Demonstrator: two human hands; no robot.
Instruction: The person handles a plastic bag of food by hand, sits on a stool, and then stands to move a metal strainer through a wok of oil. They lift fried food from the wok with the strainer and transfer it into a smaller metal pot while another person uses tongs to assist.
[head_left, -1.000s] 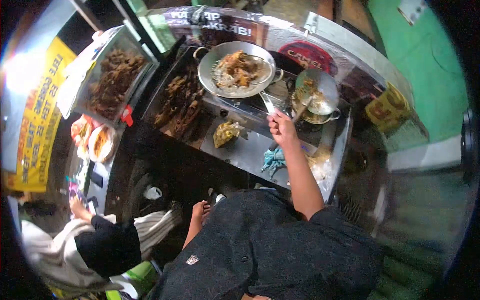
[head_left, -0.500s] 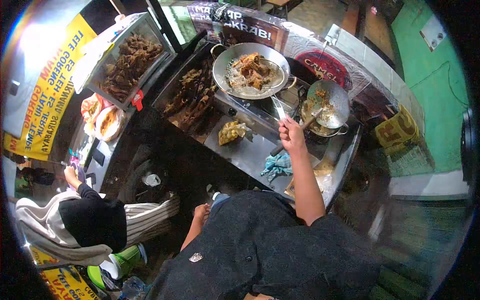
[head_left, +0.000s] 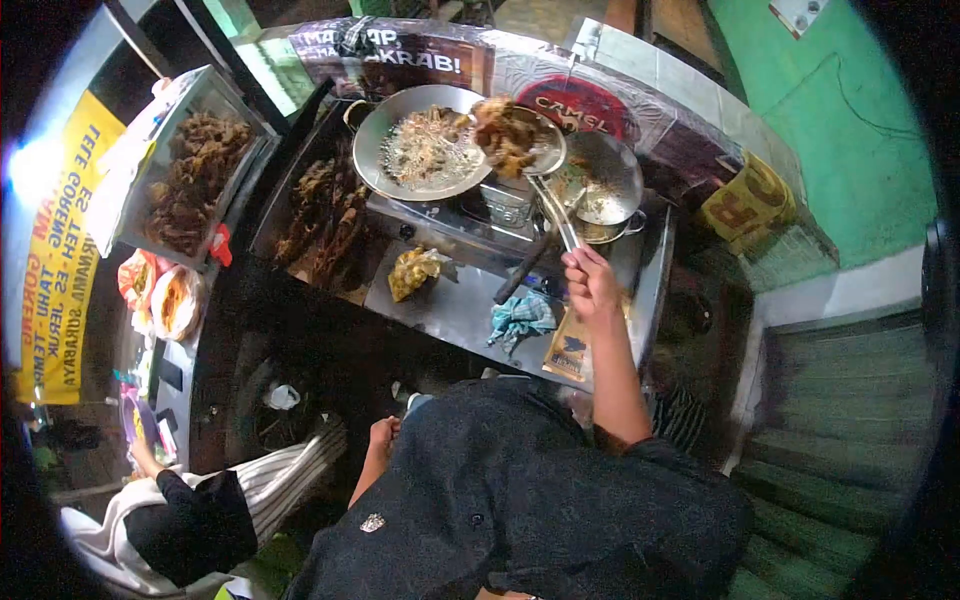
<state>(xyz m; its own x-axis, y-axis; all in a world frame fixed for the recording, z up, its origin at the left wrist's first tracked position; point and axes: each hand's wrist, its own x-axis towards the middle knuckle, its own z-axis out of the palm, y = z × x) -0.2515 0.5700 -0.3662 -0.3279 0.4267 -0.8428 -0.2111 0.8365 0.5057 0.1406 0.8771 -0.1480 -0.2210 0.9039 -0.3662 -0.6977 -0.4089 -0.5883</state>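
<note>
My right hand [head_left: 592, 282] is closed around the long metal handle of a strainer [head_left: 553, 152]. Browned fried pieces, seemingly chicken [head_left: 505, 137], fill the strainer, raised over the right rim of a large wok [head_left: 372, 165]. Oil in that wok is bubbling, with a few dark bits in it. A smaller wok [head_left: 625, 180] with brownish residue sits just right of the strainer. A dark-handled utensil [head_left: 524, 270] leans out of it. Down by my side, my left hand [head_left: 384, 432] is curled closed, and no object shows in it.
A bag of yellow pieces [head_left: 413, 273] and a blue cloth [head_left: 522, 318] lie on the metal counter [head_left: 455, 318]. Dark browned food [head_left: 322, 215] fills a tray left of the large wok. A glass case [head_left: 195, 180] holds more fried food. Another person [head_left: 190, 525] works at lower left.
My right hand has lifted the strainer of fried pieces out of the oil and moved it right, to the large wok's edge. My left hand stays low at my side.
</note>
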